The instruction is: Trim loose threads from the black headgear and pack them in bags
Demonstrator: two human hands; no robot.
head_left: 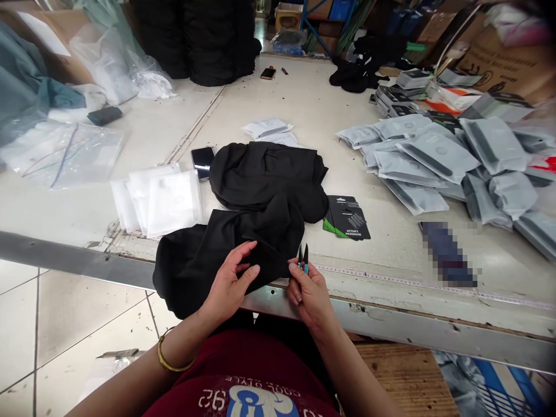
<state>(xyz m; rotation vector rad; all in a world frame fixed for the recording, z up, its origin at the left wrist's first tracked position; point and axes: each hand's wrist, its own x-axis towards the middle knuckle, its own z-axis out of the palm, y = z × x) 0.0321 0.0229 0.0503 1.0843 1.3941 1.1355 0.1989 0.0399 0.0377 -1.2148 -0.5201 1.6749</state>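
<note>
L hand (228, 284) open, fingers spread, pressing black cloth (245, 237) draped over near table edge (391, 313); R hand (310, 295) gripping small snips (303, 260), tips up, just beside cloth; a slip could nick cloth or L hand; a heavy pull could slide cloth off edge.

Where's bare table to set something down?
Open tabletop lies between the black card packs and the gray packets, above the measuring tape. Another patch sits behind the black cloth, left of the packets. Crowded: around the left hand and right hand with snips, and the white sleeves.
</note>
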